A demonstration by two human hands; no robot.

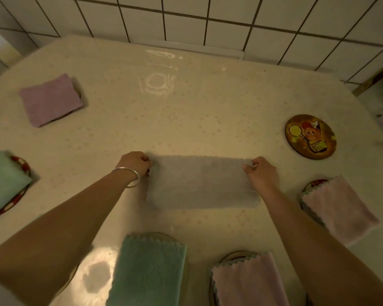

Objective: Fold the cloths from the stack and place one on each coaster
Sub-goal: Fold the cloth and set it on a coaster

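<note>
Fingers [146,160] of the left hand [135,162] are curled and pinch the far left corner of the grey cloth [200,182]; fingers [248,167] of the right hand [262,173] are curled and pinch its far right corner. Grey cloth: long rectangle, fuzzy pile, scalloped edge along its left side, lying flat on the surface [186,120] at centre, between both hands. Left wrist carries a thin metal bangle [131,176]

Surface: pale cream, glossy, faint speckled pattern, rounded corners, with light glare near the far edge and at near left. Behind it, a wall [208,16] of white square tiles with dark grout

Bare coaster [310,136]: round, dark rim, cartoon print in yellow and orange, far right, well apart from the grey cloth

Folded cloths, each lying on a round coaster that shows only partly beneath it:
- mauve cloth [50,100], far left, soft nap, roughly square
- green cloth [2,182], left edge, on a red-rimmed coaster [22,165]
- teal cloth [148,272], near centre, embossed pile, scalloped top edge
- pink cloth [248,281], near right, zigzag edge
- pale pink cloth [336,208], right, zigzag edge, tilted
</note>
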